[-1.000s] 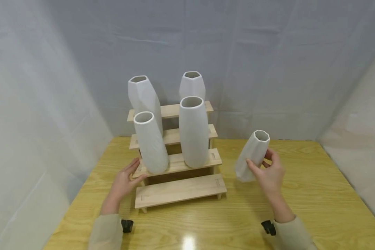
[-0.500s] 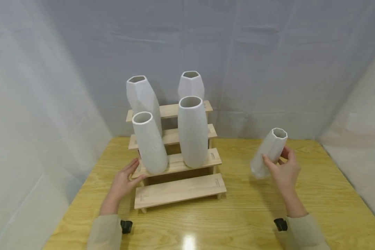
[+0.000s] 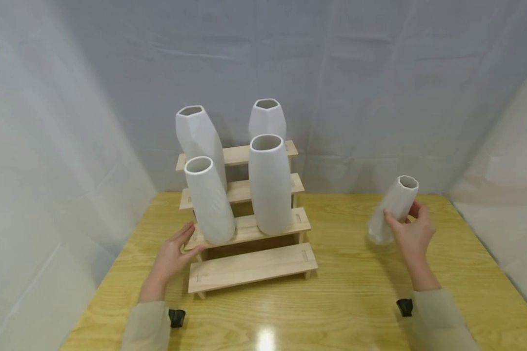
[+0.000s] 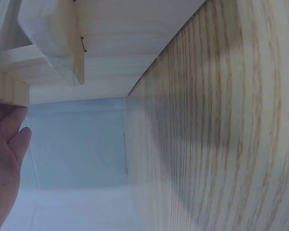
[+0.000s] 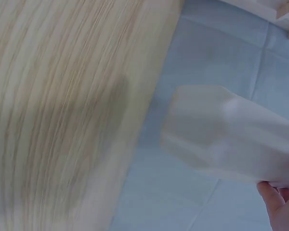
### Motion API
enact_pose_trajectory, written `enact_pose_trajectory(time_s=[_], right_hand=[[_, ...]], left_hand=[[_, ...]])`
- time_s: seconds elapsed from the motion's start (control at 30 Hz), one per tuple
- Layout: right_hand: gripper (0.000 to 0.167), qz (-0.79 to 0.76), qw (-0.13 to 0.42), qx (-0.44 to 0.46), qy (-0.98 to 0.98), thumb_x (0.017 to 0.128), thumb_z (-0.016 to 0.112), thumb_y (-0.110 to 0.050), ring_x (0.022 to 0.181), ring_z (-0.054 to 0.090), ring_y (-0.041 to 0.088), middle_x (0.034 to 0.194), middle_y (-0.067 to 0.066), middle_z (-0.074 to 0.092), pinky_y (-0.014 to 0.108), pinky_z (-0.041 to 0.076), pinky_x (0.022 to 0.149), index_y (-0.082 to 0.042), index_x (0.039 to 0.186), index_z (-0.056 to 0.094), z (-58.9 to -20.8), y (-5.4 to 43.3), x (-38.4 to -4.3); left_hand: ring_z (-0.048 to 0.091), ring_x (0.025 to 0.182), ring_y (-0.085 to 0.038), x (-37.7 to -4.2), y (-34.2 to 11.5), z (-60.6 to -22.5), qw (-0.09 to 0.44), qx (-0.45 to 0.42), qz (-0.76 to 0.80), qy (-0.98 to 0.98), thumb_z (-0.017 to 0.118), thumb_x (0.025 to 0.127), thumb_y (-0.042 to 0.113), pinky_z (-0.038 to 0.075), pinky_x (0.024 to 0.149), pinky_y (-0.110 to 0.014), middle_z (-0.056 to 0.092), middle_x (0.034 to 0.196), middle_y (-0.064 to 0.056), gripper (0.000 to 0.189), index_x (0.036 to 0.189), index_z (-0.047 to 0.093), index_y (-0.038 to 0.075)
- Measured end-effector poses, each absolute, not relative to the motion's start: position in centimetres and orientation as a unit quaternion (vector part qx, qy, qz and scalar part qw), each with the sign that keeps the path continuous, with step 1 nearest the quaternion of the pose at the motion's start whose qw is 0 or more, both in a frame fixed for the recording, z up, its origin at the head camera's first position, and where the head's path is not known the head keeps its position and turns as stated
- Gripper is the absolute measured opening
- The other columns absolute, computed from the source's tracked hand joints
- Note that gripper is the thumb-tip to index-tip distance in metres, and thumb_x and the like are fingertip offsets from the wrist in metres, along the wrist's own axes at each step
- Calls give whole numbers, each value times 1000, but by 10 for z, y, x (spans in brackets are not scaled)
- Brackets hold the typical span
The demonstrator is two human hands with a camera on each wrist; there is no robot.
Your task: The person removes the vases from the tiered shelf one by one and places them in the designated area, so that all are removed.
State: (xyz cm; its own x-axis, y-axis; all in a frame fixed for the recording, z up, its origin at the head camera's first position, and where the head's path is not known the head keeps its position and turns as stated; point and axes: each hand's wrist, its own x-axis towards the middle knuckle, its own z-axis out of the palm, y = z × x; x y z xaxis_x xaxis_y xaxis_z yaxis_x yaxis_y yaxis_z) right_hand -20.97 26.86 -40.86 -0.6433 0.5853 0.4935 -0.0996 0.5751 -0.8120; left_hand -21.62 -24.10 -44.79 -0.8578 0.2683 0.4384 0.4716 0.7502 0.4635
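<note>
My right hand (image 3: 414, 234) grips a faceted white vase (image 3: 393, 210), thumb on its near side. The vase tilts, mouth leaning right, to the right of the tiered wooden stand (image 3: 253, 265). In the right wrist view, the faceted lower end of the vase (image 5: 216, 130) points toward the table, apart from it, with fingers around the other end. My left hand (image 3: 171, 258) holds the left end of the stand's second step from the front, thumb at the front edge. In the left wrist view, fingers (image 4: 12, 122) lie against a board's end.
On the stand are a slim white vase (image 3: 211, 204), a taller rounded vase (image 3: 270, 190) and two faceted vases (image 3: 199, 136) (image 3: 267, 121) behind. A wooden table (image 3: 334, 302) lies below, with grey-white cloth walls (image 3: 351, 87) around it.
My right hand has carried the faceted vase to the right, away from the stand, and slightly farther back. The left hand keeps its place on the stand.
</note>
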Motion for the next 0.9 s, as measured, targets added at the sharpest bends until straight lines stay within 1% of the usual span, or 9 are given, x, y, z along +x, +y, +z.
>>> enact_pose_trajectory(time_s=[0.1, 0.3, 0.5, 0.67, 0.77, 0.9], right_hand=[[48, 436, 387, -160, -796, 67, 74, -13, 78, 45, 2, 92, 11, 57, 12, 41, 63, 5, 106, 52, -410, 275, -214], [50, 446, 380, -171, -792, 68, 72, -12, 78, 45, 6, 92, 10, 55, 9, 37, 62, 6, 110, 51, -412, 290, -225], [48, 416, 381, -184, -805, 70, 71, -15, 71, 43, 4, 89, 11, 54, 10, 34, 56, 4, 109, 51, -419, 305, -237], [48, 405, 377, -192, -811, 71, 70, -17, 75, 45, 14, 88, 15, 54, 16, 34, 57, 5, 109, 50, -424, 313, -245], [48, 408, 375, -201, -808, 71, 70, -17, 76, 45, 17, 86, 12, 51, 19, 33, 59, 4, 109, 48, -425, 317, -249], [51, 412, 360, -219, -808, 71, 69, -20, 74, 42, 15, 84, 4, 46, 20, 33, 59, 2, 111, 46, -424, 322, -253]], left_hand=[[48, 106, -40, -216, -241, -448, 183, -207, -287, -917, 69, 76, 28, 42, 84, -49, 40, 129, -24, 65, 124, 45, -9], [49, 105, -40, -217, -240, -449, 189, -207, -278, -919, 70, 76, 29, 43, 84, -49, 41, 129, -24, 65, 123, 46, -9], [48, 106, -40, -216, -239, -446, 163, -192, -278, -927, 68, 77, 32, 41, 86, -49, 38, 132, -23, 67, 125, 44, -8], [46, 109, -40, -216, -240, -445, 153, -189, -276, -930, 67, 78, 33, 39, 88, -50, 37, 133, -23, 67, 125, 43, -8], [44, 111, -40, -216, -241, -445, 154, -191, -272, -930, 67, 78, 32, 38, 89, -50, 37, 132, -22, 66, 125, 44, -8], [44, 111, -40, -217, -242, -446, 157, -192, -265, -932, 67, 78, 31, 39, 89, -50, 37, 132, -22, 66, 126, 44, -8]])
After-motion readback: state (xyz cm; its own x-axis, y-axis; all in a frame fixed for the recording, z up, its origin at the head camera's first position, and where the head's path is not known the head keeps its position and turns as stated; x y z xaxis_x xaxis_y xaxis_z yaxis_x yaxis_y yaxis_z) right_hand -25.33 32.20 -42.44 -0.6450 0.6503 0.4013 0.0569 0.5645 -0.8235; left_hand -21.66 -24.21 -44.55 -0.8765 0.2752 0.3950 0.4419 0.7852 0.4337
